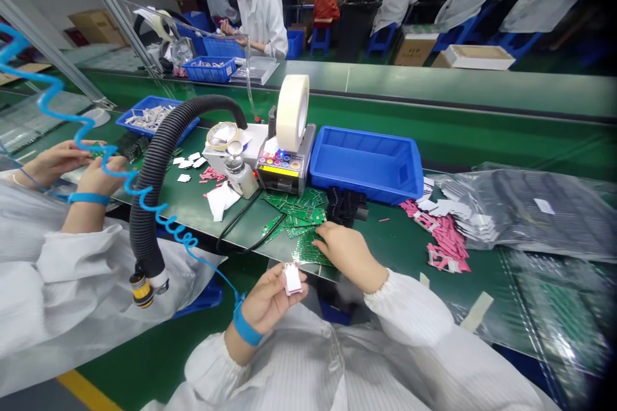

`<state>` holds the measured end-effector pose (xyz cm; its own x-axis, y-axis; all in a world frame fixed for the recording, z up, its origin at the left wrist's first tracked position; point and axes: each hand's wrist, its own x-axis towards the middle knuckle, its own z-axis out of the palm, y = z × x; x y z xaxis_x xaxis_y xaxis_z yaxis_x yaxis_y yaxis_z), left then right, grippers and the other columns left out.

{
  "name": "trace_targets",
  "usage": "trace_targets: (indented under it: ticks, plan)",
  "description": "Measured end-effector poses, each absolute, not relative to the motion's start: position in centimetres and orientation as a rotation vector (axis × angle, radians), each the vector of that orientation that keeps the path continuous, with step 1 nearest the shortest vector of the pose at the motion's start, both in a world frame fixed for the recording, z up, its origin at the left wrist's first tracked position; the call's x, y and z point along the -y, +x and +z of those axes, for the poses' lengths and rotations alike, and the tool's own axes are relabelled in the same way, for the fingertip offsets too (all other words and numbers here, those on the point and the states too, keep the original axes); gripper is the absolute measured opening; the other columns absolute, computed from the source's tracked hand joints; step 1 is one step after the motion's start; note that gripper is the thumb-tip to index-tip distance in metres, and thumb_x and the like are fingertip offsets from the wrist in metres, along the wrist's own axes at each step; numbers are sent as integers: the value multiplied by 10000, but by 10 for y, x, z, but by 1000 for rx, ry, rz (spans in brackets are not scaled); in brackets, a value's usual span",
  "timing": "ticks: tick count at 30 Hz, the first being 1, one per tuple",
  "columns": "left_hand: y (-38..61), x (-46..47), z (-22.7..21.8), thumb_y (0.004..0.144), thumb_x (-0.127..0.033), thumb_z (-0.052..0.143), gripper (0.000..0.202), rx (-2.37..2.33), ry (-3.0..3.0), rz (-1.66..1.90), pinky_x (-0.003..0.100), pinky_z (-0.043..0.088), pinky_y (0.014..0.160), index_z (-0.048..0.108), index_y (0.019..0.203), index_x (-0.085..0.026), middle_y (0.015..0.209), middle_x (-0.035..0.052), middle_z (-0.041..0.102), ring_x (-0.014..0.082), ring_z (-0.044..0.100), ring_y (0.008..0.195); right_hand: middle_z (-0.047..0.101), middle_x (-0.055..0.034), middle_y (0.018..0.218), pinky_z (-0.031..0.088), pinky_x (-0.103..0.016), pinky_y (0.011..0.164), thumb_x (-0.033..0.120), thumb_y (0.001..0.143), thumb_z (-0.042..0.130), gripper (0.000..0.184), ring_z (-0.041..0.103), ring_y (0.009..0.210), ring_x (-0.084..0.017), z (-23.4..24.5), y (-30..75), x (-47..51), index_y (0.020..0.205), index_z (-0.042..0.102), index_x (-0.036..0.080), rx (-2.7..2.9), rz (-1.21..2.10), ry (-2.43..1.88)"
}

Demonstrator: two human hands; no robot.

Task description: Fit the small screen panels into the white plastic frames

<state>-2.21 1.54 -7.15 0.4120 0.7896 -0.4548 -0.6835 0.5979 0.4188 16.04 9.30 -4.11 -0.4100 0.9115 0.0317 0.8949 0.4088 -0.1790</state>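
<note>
In the lower centre of the frame, the left hand (267, 302), with a bright blue band around its wrist, pinches a small white rectangular piece with pink edges (292, 280) between thumb and fingers. Just right of centre, the right hand (351, 253) is at the right edge of a loose pile of thin green circuit boards (303, 219). Its fingers are bent and close together; whether they grip a board I cannot tell, since the back of the hand hides much of them.

Behind the pile stand a grey tape dispenser with coloured buttons (282, 178), carrying a wide cream roll of tape (288, 117), and, to its right, a rectangular blue plastic bin (361, 187). Ribbed black pieces (343, 207) lie before the bin. At the right of the frame is a heap of flat pink strips (449, 239).
</note>
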Motion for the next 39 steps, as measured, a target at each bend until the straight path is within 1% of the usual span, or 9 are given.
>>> trace_targets:
  ticks: [3, 6, 9, 15, 20, 32, 35, 37, 39]
  plan:
    - [-11, -21, -76, 614, -256, 797, 383, -651, 174, 924, 354, 492, 823, 660, 944, -117, 850, 81, 732, 173, 672, 776, 661, -86, 780, 452, -251, 529, 188, 836, 593, 111, 661, 651, -187, -42, 152, -100, 756, 651, 138, 2610, 194, -1606]
    - [-2, -29, -80, 695, -241, 737, 314, -650, 152, 924, 369, 492, 824, 651, 978, -136, 901, 71, 729, 165, 670, 790, 651, -82, 724, 449, -244, 523, 87, 825, 561, 142, 648, 616, -174, -39, 150, -100, 710, 632, 129, 2657, 166, -1497]
    - [-1, -32, -78, 751, -222, 686, 248, -649, 127, 928, 339, 486, 832, 651, 982, -140, 902, 59, 728, 148, 671, 795, 654, -82, 753, 482, -252, 568, 31, 831, 487, 175, 651, 681, -177, -28, 156, -92, 776, 625, 125, 2614, 121, -1396]
    - [1, -19, -47, 713, -274, 721, 350, -546, 161, 874, 317, 502, 806, 645, 1031, -149, 908, 67, 717, 164, 675, 804, 687, -45, 883, 549, -245, 715, 114, 875, 451, 151, 662, 814, -128, 9, 177, -43, 921, 567, 200, 2156, 106, -1088]
    - [9, -12, -20, 675, -284, 751, 316, -518, 273, 911, 275, 494, 738, 683, 962, -170, 749, 20, 699, 121, 637, 665, 720, -100, 928, 588, -317, 747, 91, 828, 535, 172, 670, 931, -200, 18, 177, -19, 972, 592, 166, 2148, 82, -715]
    - [13, -9, -5, 613, -346, 785, 296, -666, 359, 986, 242, 446, 639, 736, 830, -151, 626, 15, 670, 106, 573, 582, 702, -157, 1010, 572, -350, 848, 36, 825, 515, 222, 626, 1048, -220, 17, 181, -14, 1018, 613, 84, 2181, 13, -667]
    - [15, -10, -5, 615, -328, 786, 288, -687, 365, 1017, 220, 442, 618, 732, 845, -162, 639, 6, 673, 94, 573, 580, 669, -159, 1101, 551, -388, 890, 184, 903, 483, 237, 564, 1142, -241, 19, 184, -14, 1080, 604, 83, 2281, 89, -680]
    - [18, -12, -5, 609, -321, 791, 339, -698, 369, 1028, 220, 451, 640, 721, 906, -174, 693, 13, 688, 105, 595, 625, 661, -159, 1116, 543, -413, 898, 394, 921, 455, 386, 551, 1155, -258, 21, 183, -16, 1118, 594, 92, 2306, 183, -741]
    - [24, -15, -4, 616, -305, 788, 399, -707, 372, 1021, 226, 461, 667, 699, 987, -186, 751, 22, 696, 115, 609, 669, 678, -145, 1058, 543, -423, 889, 475, 899, 456, 438, 580, 1105, -256, 20, 181, -18, 1099, 606, 115, 2217, 269, -841]
